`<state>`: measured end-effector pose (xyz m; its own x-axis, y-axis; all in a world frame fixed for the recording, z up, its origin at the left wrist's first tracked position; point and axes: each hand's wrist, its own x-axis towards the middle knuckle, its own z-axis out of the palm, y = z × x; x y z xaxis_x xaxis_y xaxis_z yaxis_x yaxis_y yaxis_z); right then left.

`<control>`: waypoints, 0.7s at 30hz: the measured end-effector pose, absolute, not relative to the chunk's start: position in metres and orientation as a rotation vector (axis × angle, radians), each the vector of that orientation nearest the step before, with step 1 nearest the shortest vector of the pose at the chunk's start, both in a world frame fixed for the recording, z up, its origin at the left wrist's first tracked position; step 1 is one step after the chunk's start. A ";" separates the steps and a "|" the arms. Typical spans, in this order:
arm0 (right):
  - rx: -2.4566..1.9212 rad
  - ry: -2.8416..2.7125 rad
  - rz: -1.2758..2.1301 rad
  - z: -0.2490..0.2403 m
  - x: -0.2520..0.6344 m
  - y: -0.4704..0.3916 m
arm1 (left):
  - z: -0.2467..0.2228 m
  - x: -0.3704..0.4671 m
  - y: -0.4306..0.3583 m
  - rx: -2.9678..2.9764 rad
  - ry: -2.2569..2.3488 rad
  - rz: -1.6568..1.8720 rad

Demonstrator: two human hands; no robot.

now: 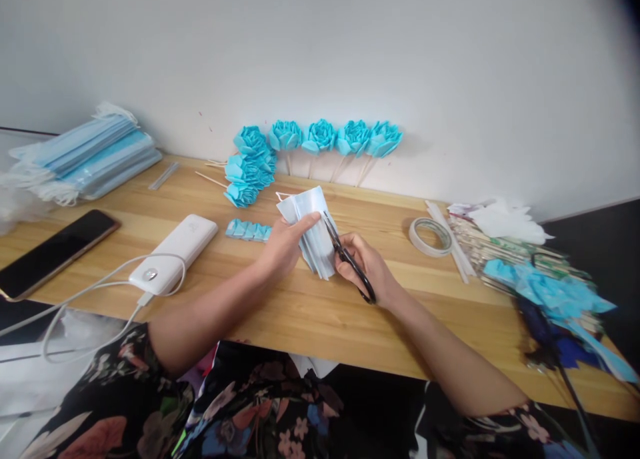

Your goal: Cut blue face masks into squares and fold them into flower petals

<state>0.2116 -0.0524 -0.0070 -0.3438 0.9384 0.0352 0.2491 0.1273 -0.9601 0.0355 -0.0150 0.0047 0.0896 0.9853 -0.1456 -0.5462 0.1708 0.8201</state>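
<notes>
My left hand grips a light blue face mask, thumb pressed flat on its front. One white ear loop sticks out at the mask's upper left corner. In my right hand is a pair of black-handled scissors. Their blades lie along the right edge of the mask, pointing up and left; whether they cut into it I cannot tell. Partly behind my left hand lies a strip of folded blue pieces. Farther back, several blue flowers on thin sticks lean against the wall.
A stack of face masks lies at the back left. Nearer are a phone and a white power bank with its cable. On the right are a tape roll, white strips and a pile of blue scraps.
</notes>
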 end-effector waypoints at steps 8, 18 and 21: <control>-1.156 -1.684 1.274 -0.009 0.212 -0.052 | 0.000 0.038 -0.017 0.665 0.807 1.275; -1.108 -1.658 1.260 -0.015 0.214 -0.050 | -0.003 0.043 -0.023 0.668 0.796 1.164; -1.087 -1.649 1.253 -0.014 0.213 -0.051 | -0.001 0.043 -0.024 0.650 0.756 1.153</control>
